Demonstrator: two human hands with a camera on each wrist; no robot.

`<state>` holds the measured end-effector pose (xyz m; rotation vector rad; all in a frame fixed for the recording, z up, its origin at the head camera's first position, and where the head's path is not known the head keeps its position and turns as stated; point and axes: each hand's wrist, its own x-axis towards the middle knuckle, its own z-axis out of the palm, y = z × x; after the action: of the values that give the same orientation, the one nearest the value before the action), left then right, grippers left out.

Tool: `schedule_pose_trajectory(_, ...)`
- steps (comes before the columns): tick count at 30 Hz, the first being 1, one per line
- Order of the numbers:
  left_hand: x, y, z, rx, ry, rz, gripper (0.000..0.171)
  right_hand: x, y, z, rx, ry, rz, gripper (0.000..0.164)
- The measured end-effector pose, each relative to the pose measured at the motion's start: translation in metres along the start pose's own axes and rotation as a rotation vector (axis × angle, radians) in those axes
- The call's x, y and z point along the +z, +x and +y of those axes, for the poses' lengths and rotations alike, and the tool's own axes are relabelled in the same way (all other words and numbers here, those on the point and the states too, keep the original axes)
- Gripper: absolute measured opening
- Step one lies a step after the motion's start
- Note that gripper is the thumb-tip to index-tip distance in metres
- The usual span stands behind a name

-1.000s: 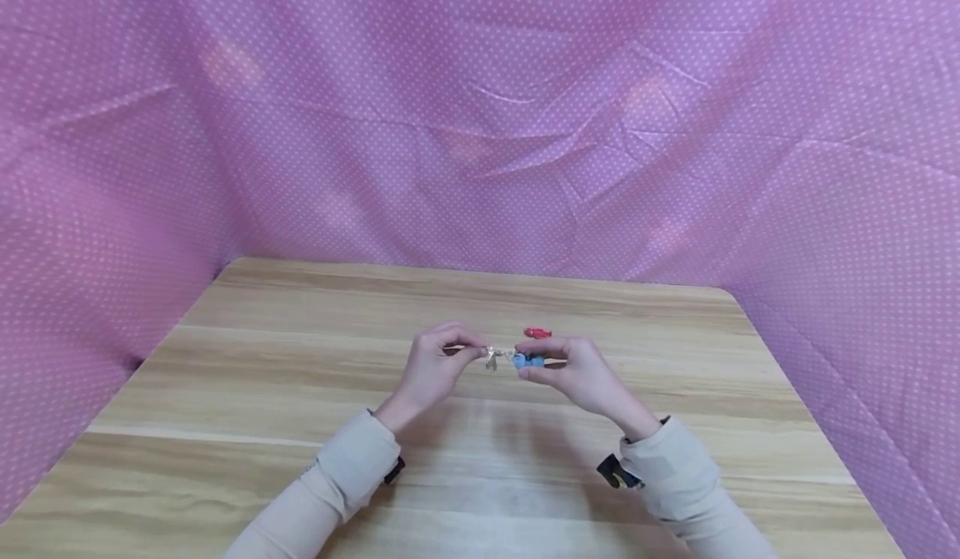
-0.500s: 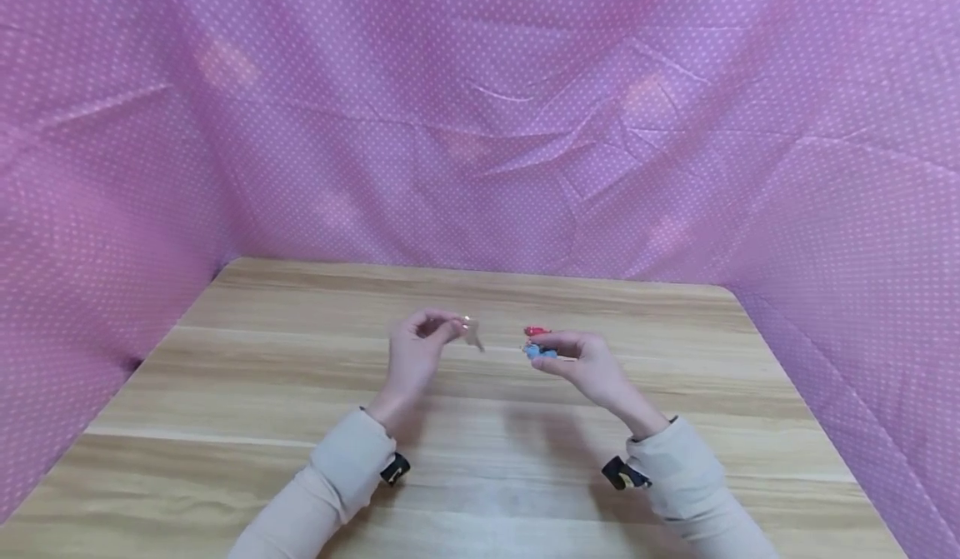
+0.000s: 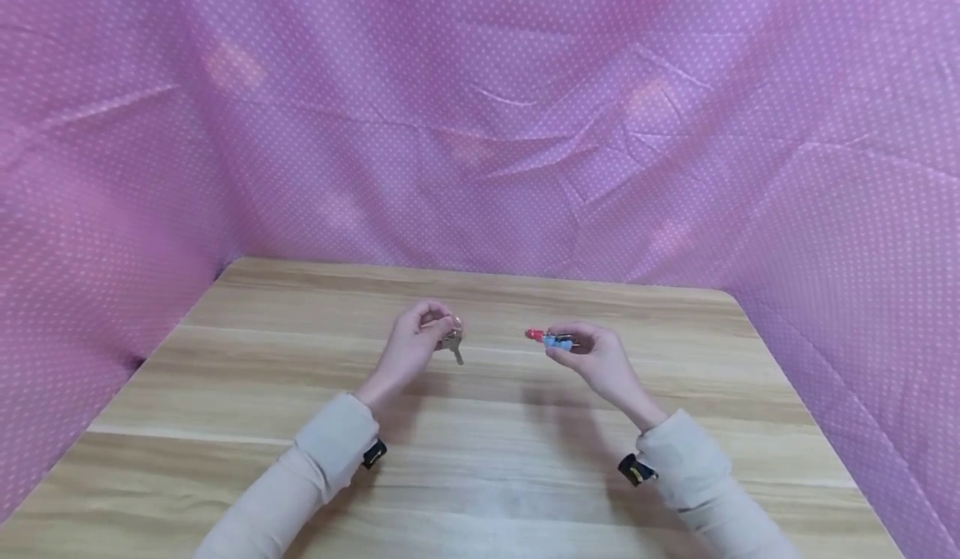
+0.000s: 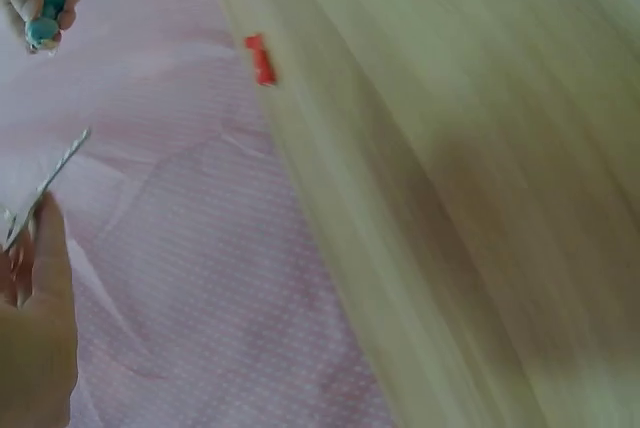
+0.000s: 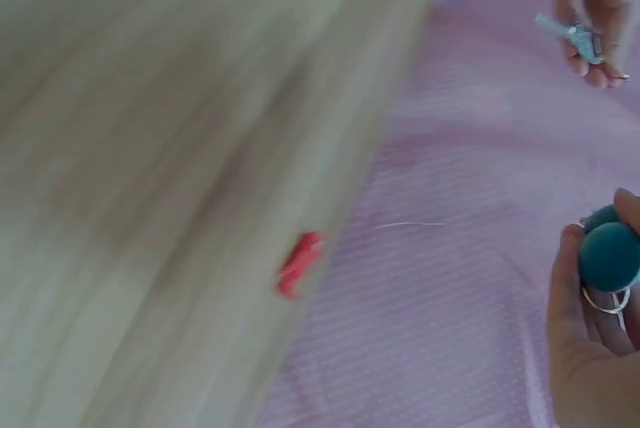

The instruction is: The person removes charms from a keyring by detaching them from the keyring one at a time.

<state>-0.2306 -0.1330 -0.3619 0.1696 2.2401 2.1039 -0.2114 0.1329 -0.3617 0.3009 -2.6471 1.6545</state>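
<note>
My left hand (image 3: 408, 344) pinches a key ring, and silvery keys (image 3: 454, 347) hang below the fingertips. A key (image 4: 62, 166) juts past the fingers in the left wrist view. To the right, my right hand (image 3: 602, 362) holds a small blue rounded charm (image 3: 557, 342) between thumb and fingers. A metal ring (image 5: 608, 306) shows below the charm (image 5: 612, 256) in the right wrist view. The charm and the keys are apart, both held over the table. Just past the right fingertips lies a small red object (image 3: 533, 335), partly covered by them in the head view.
The wood-grain table (image 3: 480, 476) spreads under both hands. Pink dotted cloth (image 3: 480, 126) encloses its back and sides. Black wrist straps (image 3: 636, 469) show at the sleeve cuffs. The red object (image 5: 299, 266) rests on the tabletop.
The hands were together, with keys and charm close to each other; they have since drawn apart. The keys went left with my left hand, the charm slightly right with my right hand.
</note>
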Motion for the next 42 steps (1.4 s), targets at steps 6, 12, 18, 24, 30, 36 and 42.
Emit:
schedule_pose_trajectory(6, -0.005, 0.018, -0.017, -0.105, 0.107, -0.122, 0.014, 0.002, 0.017, 0.022, 0.032, -0.028, -0.053, 0.032)
schedule_pose_trajectory(12, -0.004, 0.037, -0.046, -0.269, 0.082, -0.147, 0.015, 0.017, 0.028, 0.046, 0.168, -0.026, -0.098, 0.028)
schedule_pose_trajectory(18, -0.006, 0.055, -0.068, -0.228, 0.171, -0.132, 0.014, 0.027, 0.034, 0.067, 0.176, -0.075, -0.148, 0.028)
schedule_pose_trajectory(24, -0.012, 0.068, -0.076, -0.045, 0.475, -0.111, 0.011, 0.028, 0.041, 0.078, 0.109, -0.098, -0.173, 0.025)
schedule_pose_trajectory(30, -0.022, 0.076, -0.084, 0.123, 0.617, -0.199, 0.008, 0.029, 0.045, 0.083, 0.103, -0.113, -0.146, 0.024)
schedule_pose_trajectory(36, -0.035, 0.080, -0.097, 0.128, 0.627, -0.232, 0.010, 0.033, 0.044, 0.086, 0.106, -0.152, -0.117, 0.030)
schedule_pose_trajectory(42, -0.032, 0.080, -0.096, 0.108, 0.618, -0.245, 0.013, 0.033, 0.046, 0.090, 0.081, -0.161, -0.110, 0.034)
